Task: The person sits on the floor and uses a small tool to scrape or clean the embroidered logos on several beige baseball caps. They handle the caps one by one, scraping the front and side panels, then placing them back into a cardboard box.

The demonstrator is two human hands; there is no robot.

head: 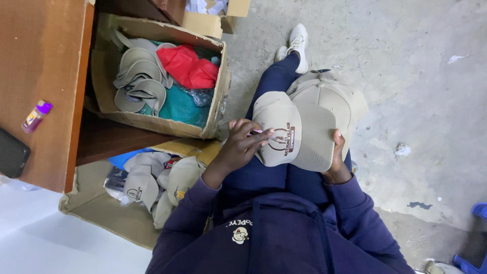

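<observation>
Fingers of the left hand (243,143) pinch a pink tool (255,132) against the beige cap (291,134); right-hand fingers (339,152) grip its brim.

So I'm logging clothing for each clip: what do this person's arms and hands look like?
Both arms wear long, loose navy sleeves of a hooded top, ending in ribbed cuffs at the wrists. The left hand and right hand are bare: no gloves, and no rings, watch or bracelets show.

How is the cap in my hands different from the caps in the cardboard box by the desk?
The held cap is upright on the lap, its embroidered front showing, both hands on it. The boxed caps lie stacked, brims overlapping, fronts hidden, beside red cloth. All look the same beige.
</observation>
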